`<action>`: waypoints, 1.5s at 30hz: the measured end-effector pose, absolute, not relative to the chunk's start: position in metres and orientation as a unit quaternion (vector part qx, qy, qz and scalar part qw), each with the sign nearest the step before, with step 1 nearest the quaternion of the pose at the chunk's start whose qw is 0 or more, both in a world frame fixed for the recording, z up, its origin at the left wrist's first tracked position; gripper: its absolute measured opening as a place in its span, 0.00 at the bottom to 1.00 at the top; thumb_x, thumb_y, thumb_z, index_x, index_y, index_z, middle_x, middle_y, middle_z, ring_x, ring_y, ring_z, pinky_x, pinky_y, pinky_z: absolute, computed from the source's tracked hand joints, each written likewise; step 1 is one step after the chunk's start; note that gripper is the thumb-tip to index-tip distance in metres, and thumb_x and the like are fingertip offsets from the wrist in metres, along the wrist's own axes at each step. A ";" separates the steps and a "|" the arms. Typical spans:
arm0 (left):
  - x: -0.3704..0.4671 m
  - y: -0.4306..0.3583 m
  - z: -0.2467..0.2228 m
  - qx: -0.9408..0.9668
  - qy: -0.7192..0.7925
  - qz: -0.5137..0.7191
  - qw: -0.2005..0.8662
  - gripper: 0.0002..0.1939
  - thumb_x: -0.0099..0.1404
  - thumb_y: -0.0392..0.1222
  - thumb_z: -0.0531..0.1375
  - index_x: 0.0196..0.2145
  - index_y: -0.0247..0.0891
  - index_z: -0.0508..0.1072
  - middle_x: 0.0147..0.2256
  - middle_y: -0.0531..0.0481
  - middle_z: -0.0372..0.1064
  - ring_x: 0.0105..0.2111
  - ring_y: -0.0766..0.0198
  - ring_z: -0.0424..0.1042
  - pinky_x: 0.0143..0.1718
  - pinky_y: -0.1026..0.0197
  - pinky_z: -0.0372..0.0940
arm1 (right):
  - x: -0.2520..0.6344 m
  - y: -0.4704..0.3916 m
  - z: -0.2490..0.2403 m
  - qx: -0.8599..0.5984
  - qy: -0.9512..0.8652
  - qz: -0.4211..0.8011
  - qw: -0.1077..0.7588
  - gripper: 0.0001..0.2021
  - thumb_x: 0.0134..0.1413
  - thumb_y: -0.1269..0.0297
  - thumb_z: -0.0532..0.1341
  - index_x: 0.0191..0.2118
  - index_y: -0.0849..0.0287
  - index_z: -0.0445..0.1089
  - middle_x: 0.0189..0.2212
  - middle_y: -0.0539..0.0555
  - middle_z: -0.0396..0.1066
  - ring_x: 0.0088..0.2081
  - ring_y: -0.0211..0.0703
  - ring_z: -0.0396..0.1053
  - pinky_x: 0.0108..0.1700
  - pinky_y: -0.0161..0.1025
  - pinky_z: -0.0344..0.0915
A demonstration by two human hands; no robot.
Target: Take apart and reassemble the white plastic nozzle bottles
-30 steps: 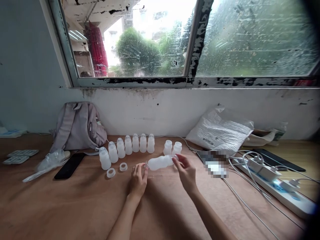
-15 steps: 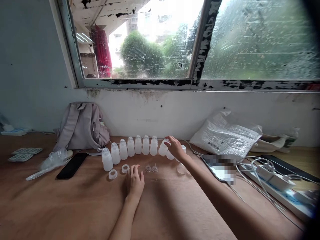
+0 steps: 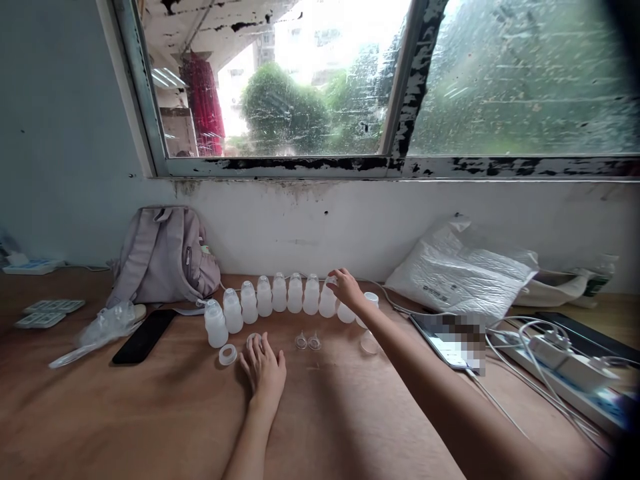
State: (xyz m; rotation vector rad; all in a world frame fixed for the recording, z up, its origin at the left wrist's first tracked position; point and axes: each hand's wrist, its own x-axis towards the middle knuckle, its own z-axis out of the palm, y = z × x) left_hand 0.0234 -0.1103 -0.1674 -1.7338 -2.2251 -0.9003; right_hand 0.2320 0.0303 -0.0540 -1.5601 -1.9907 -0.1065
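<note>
Translucent white baby bottles stand upright in a curved row, among them a bottle (image 3: 215, 325) at the left end. My right hand (image 3: 347, 291) reaches across, its fingers closed around the top of a bottle (image 3: 327, 305) right of the row's middle. That hand and forearm partly hide the bottles at the right. Fingers spread, my left hand (image 3: 265, 370) lies palm down on the table, fingertips over a white collar ring (image 3: 253, 339). Another collar ring (image 3: 227, 355) lies to its left. Two clear teats (image 3: 307, 342) sit between my hands, and a clear round cap (image 3: 369, 343) is beside my right forearm.
A backpack (image 3: 167, 257) leans on the wall, with a black phone (image 3: 143, 337) and plastic bag (image 3: 107, 323) in front. At right are a lit phone (image 3: 443, 343), a silvery mailing bag (image 3: 465, 270), and a power strip (image 3: 555, 380) with loose cables.
My left hand has shifted slightly left over the collar ring, its fingers spreading. My right hand stays at the same bottle top. The view has turned slightly.
</note>
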 end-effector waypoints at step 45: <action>0.064 -0.129 -0.143 -0.403 -0.425 -0.559 -0.587 0.21 0.56 0.50 0.56 0.45 0.35 0.67 0.46 0.40 0.66 0.44 0.56 0.68 0.42 0.59 0.65 | 0.166 -0.129 -0.157 -0.486 -0.689 0.153 0.516 0.08 0.48 0.72 0.51 0.36 0.58 0.64 0.30 0.55 0.68 0.30 0.41 0.65 0.31 0.37 0.64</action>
